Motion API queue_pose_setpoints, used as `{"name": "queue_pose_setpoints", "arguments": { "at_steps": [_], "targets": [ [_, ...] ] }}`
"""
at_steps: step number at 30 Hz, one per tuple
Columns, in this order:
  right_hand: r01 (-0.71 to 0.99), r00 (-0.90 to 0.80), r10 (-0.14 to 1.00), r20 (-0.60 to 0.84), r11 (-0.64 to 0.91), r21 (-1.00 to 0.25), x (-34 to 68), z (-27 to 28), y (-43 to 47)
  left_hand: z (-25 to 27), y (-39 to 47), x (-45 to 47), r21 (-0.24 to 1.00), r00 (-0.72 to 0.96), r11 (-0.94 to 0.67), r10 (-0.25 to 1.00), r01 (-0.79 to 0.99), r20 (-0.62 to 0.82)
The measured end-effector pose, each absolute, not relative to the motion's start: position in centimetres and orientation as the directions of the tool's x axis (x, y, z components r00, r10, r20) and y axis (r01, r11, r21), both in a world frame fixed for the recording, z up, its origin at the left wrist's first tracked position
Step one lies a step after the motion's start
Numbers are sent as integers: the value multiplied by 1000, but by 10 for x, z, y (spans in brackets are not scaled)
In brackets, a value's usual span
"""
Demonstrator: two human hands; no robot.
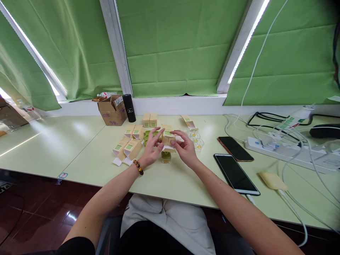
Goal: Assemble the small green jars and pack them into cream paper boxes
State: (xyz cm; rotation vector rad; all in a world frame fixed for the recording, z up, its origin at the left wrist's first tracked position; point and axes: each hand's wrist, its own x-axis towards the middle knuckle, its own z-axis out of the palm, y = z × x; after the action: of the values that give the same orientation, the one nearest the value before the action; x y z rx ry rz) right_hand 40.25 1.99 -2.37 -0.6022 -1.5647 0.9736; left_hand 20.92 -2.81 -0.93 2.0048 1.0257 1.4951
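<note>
My right hand (186,148) grips a small beige cardboard box (168,139) between thumb and fingers, its flap hanging at the bottom. My left hand (152,150), wearing a beaded bracelet, is beside the box with its fingers stretched out; whether the fingertips touch it is hard to see. Just below the box, a small clear jar with yellow-green contents (166,158) stands on the table. Several more beige boxes with green label squares (132,148) lie left of my left hand, some with white flaps open. Green pieces (146,134) are partly hidden behind that hand.
Clear containers with yellow bits (198,142) and an opened box (188,122) lie to the right. Two phones (236,173), a power strip (289,154) and tangled cables occupy the table's right side. A brown carton (113,111) and black cylinder (129,108) stand at the back.
</note>
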Motion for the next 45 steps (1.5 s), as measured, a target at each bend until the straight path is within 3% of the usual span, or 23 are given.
{"name": "queue_pose_setpoints", "arguments": {
  "at_steps": [6, 11, 23, 45],
  "targets": [
    [-131, -190, 838, 511, 495, -859, 403, -20, 18, -6, -32, 210, 718, 224, -624, 781, 309, 582],
    [-136, -196, 832, 519, 501, -855, 402, -21, 15, -4, -34, 214, 741, 145, -583, 808, 333, 571],
    [-214, -319, 765, 559, 516, -829, 404, -22, 9, -12, -25, 217, 799, -25, -565, 813, 206, 582],
    [-150, -282, 772, 570, 551, -821, 401, -24, 8, -8, -26, 221, 751, -85, -590, 767, 298, 636]
  ]
}}
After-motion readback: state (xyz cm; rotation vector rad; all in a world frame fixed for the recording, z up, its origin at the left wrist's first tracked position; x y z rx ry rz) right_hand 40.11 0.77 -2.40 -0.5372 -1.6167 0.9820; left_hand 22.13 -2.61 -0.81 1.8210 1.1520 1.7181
